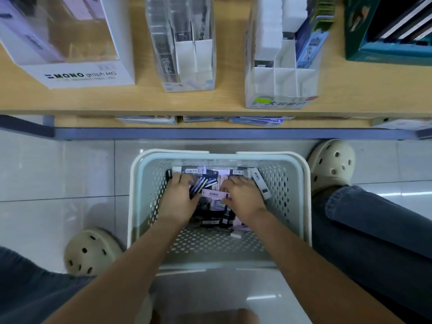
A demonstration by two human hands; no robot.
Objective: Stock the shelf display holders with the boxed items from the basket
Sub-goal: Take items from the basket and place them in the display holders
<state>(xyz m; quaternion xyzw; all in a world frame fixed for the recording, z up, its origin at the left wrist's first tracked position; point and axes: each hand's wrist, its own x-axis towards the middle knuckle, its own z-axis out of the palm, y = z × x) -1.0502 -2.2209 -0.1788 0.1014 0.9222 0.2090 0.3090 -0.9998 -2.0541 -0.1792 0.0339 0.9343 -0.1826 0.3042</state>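
Note:
A pale perforated basket (294, 183) stands on the floor between my feet, holding a loose pile of small boxed items (211, 178), black, blue-striped and pale purple with barcode labels. Both my hands are down inside it. My left hand (178, 195) lies on the left of the pile, its fingers curled over a black box (168, 175) at the far edge. My right hand (244, 197) is on the right side, thumb and forefinger pinching the end of a pale purple box (213, 194). On the wooden shelf above stand a clear holder (187, 54) and a white divided holder (280, 80) with open slots.
A white MONO graph display box (88, 74) sits at the shelf's left, and a teal box (383, 52) of dark books at its right. A lower shelf edge (210, 133) runs just beyond the basket. My beige clogs (332, 164) flank the basket on glossy white tiles.

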